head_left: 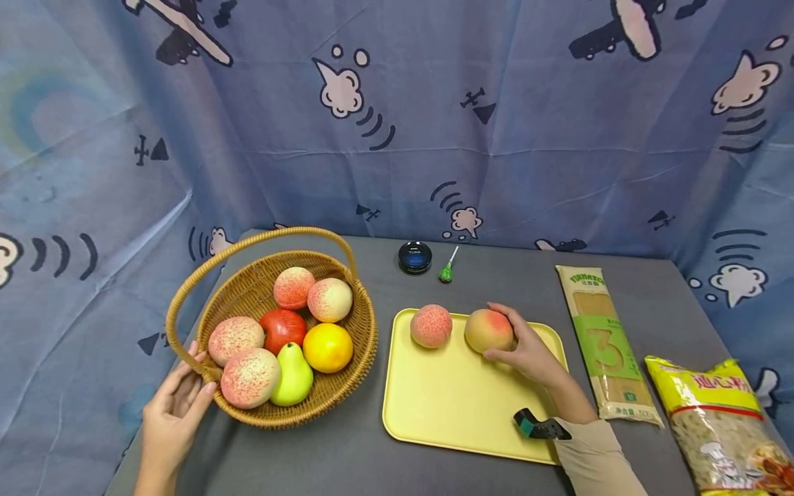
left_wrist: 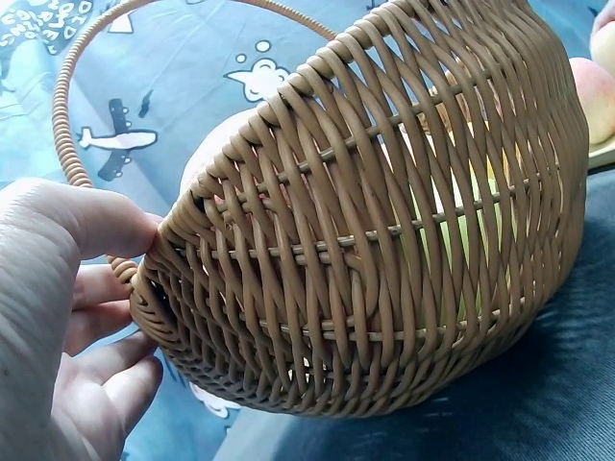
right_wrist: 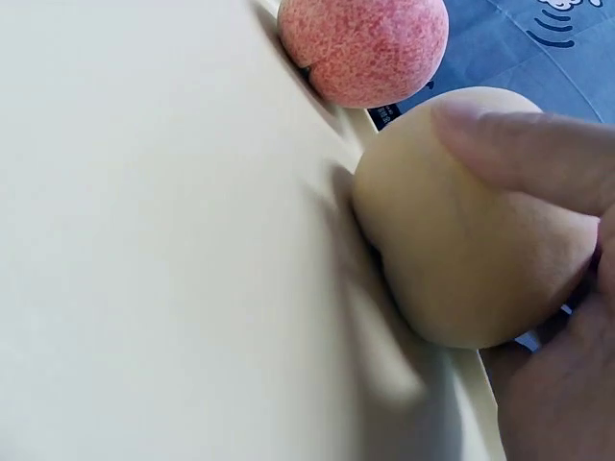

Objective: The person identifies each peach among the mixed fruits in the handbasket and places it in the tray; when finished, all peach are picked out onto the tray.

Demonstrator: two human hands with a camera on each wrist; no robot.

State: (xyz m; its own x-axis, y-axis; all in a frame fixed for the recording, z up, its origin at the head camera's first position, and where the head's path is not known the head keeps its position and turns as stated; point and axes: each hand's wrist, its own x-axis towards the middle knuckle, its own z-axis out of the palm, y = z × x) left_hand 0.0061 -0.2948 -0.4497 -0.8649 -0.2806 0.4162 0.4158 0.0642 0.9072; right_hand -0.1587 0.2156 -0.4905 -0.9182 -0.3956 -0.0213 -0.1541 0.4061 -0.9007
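At the left, my left hand point(head_left: 174, 406) pinches the rim of a wicker basket point(head_left: 362, 375) beside the handle's base; the left wrist view shows thumb and fingers on the woven edge point(left_wrist: 154, 274). The basket leans with its mouth towards me. It holds several pinkish peaches point(head_left: 249, 377), a red apple point(head_left: 283, 328), an orange point(head_left: 328, 348) and a green pear point(head_left: 293, 375). My right hand point(head_left: 530, 355) grips a yellow-red peach point(head_left: 486, 332) at the far side of a yellow tray point(head_left: 459, 413). Left of it, a pink speckled peach point(head_left: 431, 326) sits on the tray.
Behind the tray are a dark tuna tin point(head_left: 414, 257) and a green lollipop point(head_left: 446, 273). Right of it lie a noodle pack point(head_left: 611, 344) and a yellow-topped pasta bag point(head_left: 722, 427). A patterned blue curtain point(head_left: 397, 158) hangs behind the grey table point(head_left: 310, 461).
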